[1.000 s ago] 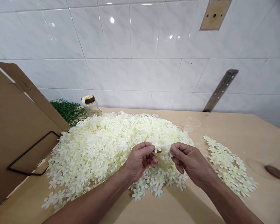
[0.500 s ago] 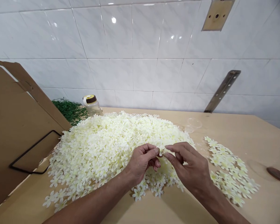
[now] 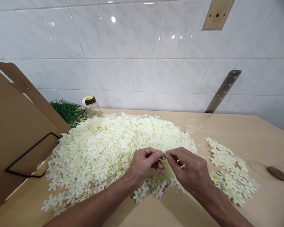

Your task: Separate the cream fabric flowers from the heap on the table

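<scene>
A wide heap of white-and-yellow artificial flowers [image 3: 104, 142] covers the middle of the table. In front of it, my left hand [image 3: 145, 164] is closed, thumb and forefinger pinched together. My right hand [image 3: 186, 167] meets it from the right, also in a pinch, with the fingertips of both hands almost touching. Whatever lies between the fingertips is tiny and mostly hidden; I cannot make it out. To the right of my right hand lies a smaller patch of the same flowers [image 3: 229, 167], spread flat on the table.
On the left stand a cardboard box [image 3: 21, 126] and a black wire frame [image 3: 28, 154]. Behind the heap are green netting [image 3: 68, 112] and a clear bottle [image 3: 93, 108]. A clear ring [image 3: 195, 123] and a brown disc [image 3: 278, 173] lie on the right. A metal bracket [image 3: 223, 91] leans at the tiled wall.
My right thumb and forefinger, apart before, have closed into a pinch near my left fingertips. My left hand keeps its pinch. The whole view has shifted slightly.
</scene>
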Tool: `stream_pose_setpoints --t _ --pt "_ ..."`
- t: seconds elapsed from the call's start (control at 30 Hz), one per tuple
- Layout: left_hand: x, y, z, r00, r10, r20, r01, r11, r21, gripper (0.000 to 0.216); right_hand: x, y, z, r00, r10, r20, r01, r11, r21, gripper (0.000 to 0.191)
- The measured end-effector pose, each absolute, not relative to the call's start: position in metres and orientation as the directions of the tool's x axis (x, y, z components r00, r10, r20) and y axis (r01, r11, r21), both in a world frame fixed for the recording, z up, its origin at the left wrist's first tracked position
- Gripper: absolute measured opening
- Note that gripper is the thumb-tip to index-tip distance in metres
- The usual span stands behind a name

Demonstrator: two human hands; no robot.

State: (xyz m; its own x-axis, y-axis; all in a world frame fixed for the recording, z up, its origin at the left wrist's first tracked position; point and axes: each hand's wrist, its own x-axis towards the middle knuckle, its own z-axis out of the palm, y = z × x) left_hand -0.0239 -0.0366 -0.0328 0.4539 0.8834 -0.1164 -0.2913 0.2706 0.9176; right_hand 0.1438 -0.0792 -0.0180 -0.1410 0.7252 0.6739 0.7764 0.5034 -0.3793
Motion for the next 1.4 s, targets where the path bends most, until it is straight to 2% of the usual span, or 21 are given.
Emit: stream_pose_setpoints --t 0.2,0.37,0.47,0.57,0.67,0.73,0.8,0.87,0.97,1.07,1.13,1.2,1.3,1.4 --pt "-0.023 -0.037 -0.032 0.435 0.891 -0.129 -0.291 0.275 0.916 0.029 0.144 -0.077 -0.020 -0.131 0.690 0.711 0.778 0.517 -0.358 0.015" --pt "-0.023 -0.037 -0.030 0.452 0.879 -0.153 -0.326 0.322 0.889 0.028 0.142 -0.077 -0.023 -0.026 0.760 0.649 0.778 0.424 -0.465 0.013" --pt "-0.023 -0.037 -0.029 0.451 0.877 -0.169 -0.329 0.339 0.882 0.027 0.140 -0.078 -0.020 0.102 0.868 0.486 0.705 0.282 -0.651 0.015" --pt "-0.022 -0.036 -0.029 0.447 0.877 -0.178 -0.321 0.343 0.883 0.027 0.142 -0.079 -0.015 0.171 0.960 0.223 0.522 0.104 -0.847 0.028" --pt "-0.023 -0.035 -0.029 0.452 0.874 -0.178 -0.337 0.352 0.873 0.025 0.147 -0.077 -0.012 0.148 0.986 0.075 0.350 0.019 -0.937 0.036" --pt "-0.023 -0.034 -0.029 0.459 0.870 -0.179 -0.355 0.365 0.861 0.024 0.149 -0.076 -0.012 0.145 0.988 0.054 0.311 0.006 -0.950 0.038" --pt "-0.024 -0.032 -0.029 0.462 0.867 -0.185 -0.372 0.379 0.847 0.025 0.150 -0.075 -0.013 0.187 0.980 0.071 0.372 -0.004 -0.928 0.036" --pt "-0.025 -0.032 -0.029 0.467 0.864 -0.189 -0.384 0.390 0.837 0.025 0.149 -0.075 -0.016 0.226 0.961 0.158 0.488 0.028 -0.872 0.032" --pt "-0.025 -0.032 -0.029 0.480 0.859 -0.180 -0.397 0.395 0.828 0.025 0.145 -0.075 -0.020 0.173 0.913 0.369 0.639 0.182 -0.748 0.024" --pt "-0.025 -0.032 -0.029 0.482 0.856 -0.187 -0.402 0.406 0.821 0.024 0.143 -0.076 -0.023 0.092 0.883 0.461 0.675 0.286 -0.680 0.020" --pt "-0.026 -0.032 -0.028 0.485 0.852 -0.195 -0.401 0.415 0.817 0.024 0.142 -0.077 -0.023 0.083 0.902 0.424 0.638 0.279 -0.718 0.018" --pt "-0.026 -0.032 -0.028 0.493 0.846 -0.203 -0.392 0.424 0.816 0.024 0.142 -0.077 -0.021 0.107 0.943 0.315 0.558 0.206 -0.804 0.018" --pt "-0.026 -0.032 -0.028 0.506 0.836 -0.212 -0.379 0.436 0.816 0.027 0.143 -0.077 -0.017 0.117 0.984 0.134 0.378 0.080 -0.922 0.030" --pt "-0.026 -0.033 -0.028 0.526 0.824 -0.209 -0.371 0.444 0.815 0.028 0.147 -0.077 -0.013 0.013 1.000 0.021 0.291 0.016 -0.957 0.041"
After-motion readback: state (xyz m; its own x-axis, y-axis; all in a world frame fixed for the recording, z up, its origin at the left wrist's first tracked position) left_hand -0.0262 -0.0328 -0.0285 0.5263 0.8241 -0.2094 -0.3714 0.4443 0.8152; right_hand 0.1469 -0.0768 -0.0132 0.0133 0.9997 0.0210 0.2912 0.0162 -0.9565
